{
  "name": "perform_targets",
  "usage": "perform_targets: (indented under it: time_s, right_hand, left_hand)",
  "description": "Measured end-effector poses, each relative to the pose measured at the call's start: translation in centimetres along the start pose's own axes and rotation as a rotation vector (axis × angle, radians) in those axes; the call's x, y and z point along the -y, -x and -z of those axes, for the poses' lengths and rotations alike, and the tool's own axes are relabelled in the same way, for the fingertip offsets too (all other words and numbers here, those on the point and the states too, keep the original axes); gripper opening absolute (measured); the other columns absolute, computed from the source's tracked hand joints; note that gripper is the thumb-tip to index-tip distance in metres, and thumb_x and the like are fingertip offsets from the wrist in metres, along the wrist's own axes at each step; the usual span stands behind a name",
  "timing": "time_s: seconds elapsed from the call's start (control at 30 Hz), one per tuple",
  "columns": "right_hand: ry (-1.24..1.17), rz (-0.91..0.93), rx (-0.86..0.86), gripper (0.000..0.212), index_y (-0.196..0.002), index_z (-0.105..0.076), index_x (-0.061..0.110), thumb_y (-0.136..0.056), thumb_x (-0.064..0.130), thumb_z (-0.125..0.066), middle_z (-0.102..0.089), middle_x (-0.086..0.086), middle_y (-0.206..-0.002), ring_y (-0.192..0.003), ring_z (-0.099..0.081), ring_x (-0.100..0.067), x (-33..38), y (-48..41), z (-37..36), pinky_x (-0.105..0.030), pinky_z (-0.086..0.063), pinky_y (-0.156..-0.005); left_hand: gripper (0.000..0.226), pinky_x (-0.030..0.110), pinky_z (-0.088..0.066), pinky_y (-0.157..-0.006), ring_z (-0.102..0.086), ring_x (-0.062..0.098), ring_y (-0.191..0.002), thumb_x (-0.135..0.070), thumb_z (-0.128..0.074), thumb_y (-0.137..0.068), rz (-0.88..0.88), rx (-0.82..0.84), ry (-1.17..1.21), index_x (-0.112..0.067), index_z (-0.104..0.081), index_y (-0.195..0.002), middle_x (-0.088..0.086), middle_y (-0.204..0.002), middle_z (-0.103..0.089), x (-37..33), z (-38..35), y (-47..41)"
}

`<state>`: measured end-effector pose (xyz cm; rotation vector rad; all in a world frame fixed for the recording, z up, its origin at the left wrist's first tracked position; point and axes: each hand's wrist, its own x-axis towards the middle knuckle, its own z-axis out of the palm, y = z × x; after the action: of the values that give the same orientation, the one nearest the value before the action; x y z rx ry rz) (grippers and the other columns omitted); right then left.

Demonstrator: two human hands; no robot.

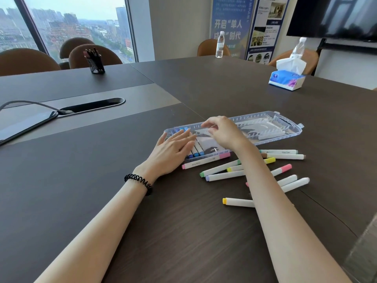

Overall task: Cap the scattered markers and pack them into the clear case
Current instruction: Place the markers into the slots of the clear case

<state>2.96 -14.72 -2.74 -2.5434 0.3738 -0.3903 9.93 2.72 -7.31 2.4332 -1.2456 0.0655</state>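
Left hand (171, 148) presses flat, fingers straight, on markers (196, 150) in the clear case (285, 137) — right hand (222, 132) curled, grip unclear

Dark conference table (81, 201), city-view window (81, 21)

Dark counter (183, 231) carries a mesh pen cup (95, 63) far left, a tissue box (286, 79) far right and a water bottle (220, 45) at the far edge. A second bottle (297, 48) stands behind the tissue box. A tablet (24, 124) lies left, its cable (30, 103) entering a slot (92, 106). Brown chairs (26, 60) line the window (71, 23).
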Motion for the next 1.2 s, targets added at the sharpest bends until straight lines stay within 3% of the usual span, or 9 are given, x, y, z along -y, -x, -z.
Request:
perform_targets:
  time_s: [0.27, 0.37, 0.43, 0.53, 0.7, 0.87, 1.0, 1.13, 1.2]
  right_hand:
    - [-0.032, 0.026, 0.051, 0.024, -0.114, -0.067, 0.014, -0.096, 0.009, -0.053, -0.066, -0.004, -0.116, -0.104, -0.059, -0.015, 0.4, 3.1, 2.9, -0.029, -0.049, -0.087]
    - [-0.001, 0.039, 0.007, 0.022, -0.109, -0.069, 0.016, -0.094, 0.009, -0.055, -0.068, -0.001, -0.110, -0.097, -0.059, -0.011, -1.0, 5.3, 5.1, -0.026, -0.047, -0.083]
    - [0.025, 0.041, -0.015, 0.020, -0.107, -0.070, 0.016, -0.094, 0.009, -0.056, -0.068, 0.000, -0.108, -0.094, -0.059, -0.010, -2.2, 7.1, 6.5, -0.026, -0.048, -0.084]
    - [0.032, 0.016, -0.028, 0.018, -0.102, -0.071, 0.015, -0.092, 0.007, -0.059, -0.068, 0.001, -0.105, -0.095, -0.061, -0.011, -4.1, 9.5, 8.1, -0.028, -0.049, -0.087]
    - [0.028, -0.009, 0.021, 0.020, -0.087, -0.071, 0.019, -0.086, 0.002, -0.061, -0.066, 0.005, -0.092, -0.092, -0.063, -0.013, -6.3, 13.2, 9.5, -0.023, -0.046, -0.078]
    - [0.059, 0.022, 0.158, 0.033, -0.097, -0.071, 0.022, -0.078, -0.002, -0.062, -0.063, 0.008, -0.105, -0.101, -0.057, -0.009, -7.2, 15.6, 9.5, -0.027, -0.046, -0.093]
    - [0.044, 0.056, 0.195, 0.030, -0.104, -0.067, 0.026, -0.078, 0.014, -0.075, -0.062, 0.009, -0.114, -0.108, -0.052, -0.008, -7.6, 16.0, 9.4, -0.018, -0.040, -0.088]
    - [0.172, 0.066, 0.239, 0.036, -0.115, -0.064, 0.026, -0.080, 0.020, -0.074, -0.054, 0.006, -0.123, -0.121, -0.042, -0.012, -8.2, 15.5, 9.1, -0.032, -0.035, -0.105]
    - [0.149, 0.036, 0.287, 0.029, -0.111, -0.063, 0.026, -0.083, 0.021, -0.071, -0.050, 0.008, -0.117, -0.120, -0.041, -0.012, -8.3, 15.3, 9.0, -0.033, -0.035, -0.104]
  left_hand:
    - [0.048, 0.043, 0.008, -0.120, -0.002, 0.005, -0.148, -0.045, -0.017, -0.103, -0.009, 0.020, -0.089, -0.038, -0.028, -0.149, -0.013, -0.160, -0.013, -0.7, 0.2, 0.4]
    - [0.039, 0.043, -0.012, -0.119, -0.025, 0.012, -0.143, -0.038, -0.032, -0.104, -0.085, -0.155, -0.029, -0.033, -0.049, -0.138, -0.008, -0.153, -0.036, -1.6, 0.6, 0.8]
    - [0.025, 0.043, -0.033, -0.107, -0.045, 0.014, -0.123, -0.034, -0.043, -0.101, -0.142, -0.217, 0.061, -0.029, -0.063, -0.116, -0.008, -0.129, -0.055, -3.3, 1.1, 1.1]
    - [0.018, 0.036, -0.045, -0.088, -0.050, 0.010, -0.098, -0.035, -0.052, -0.097, -0.237, -0.174, 0.113, -0.023, -0.065, -0.095, -0.010, -0.102, -0.058, -6.5, 1.5, 2.1]
    - [0.025, 0.033, -0.047, -0.083, -0.050, 0.008, -0.095, -0.054, -0.055, -0.089, -0.333, -0.029, 0.112, -0.030, -0.063, -0.091, -0.013, -0.097, -0.055, -10.5, 0.7, 3.9]
    - [0.039, 0.032, -0.048, -0.077, -0.049, 0.007, -0.090, -0.068, -0.057, -0.079, -0.422, 0.057, 0.099, -0.033, -0.060, -0.095, -0.016, -0.095, -0.051, -12.4, -0.5, 5.5]
    - [0.030, 0.032, -0.048, -0.078, -0.048, 0.004, -0.089, -0.062, -0.059, -0.083, -0.386, 0.092, 0.139, -0.034, -0.059, -0.095, -0.018, -0.097, -0.051, -12.6, -1.0, 6.1]
    - [0.019, 0.034, -0.048, -0.077, -0.048, 0.006, -0.089, -0.047, -0.057, -0.091, -0.403, 0.084, 0.123, -0.029, -0.058, -0.093, -0.015, -0.097, -0.052, -12.5, -0.9, 6.4]
    - [0.017, 0.036, -0.047, -0.076, -0.050, 0.008, -0.089, -0.044, -0.055, -0.093, -0.401, 0.076, 0.130, -0.027, -0.056, -0.092, -0.013, -0.096, -0.053, -12.1, -0.7, 6.5]
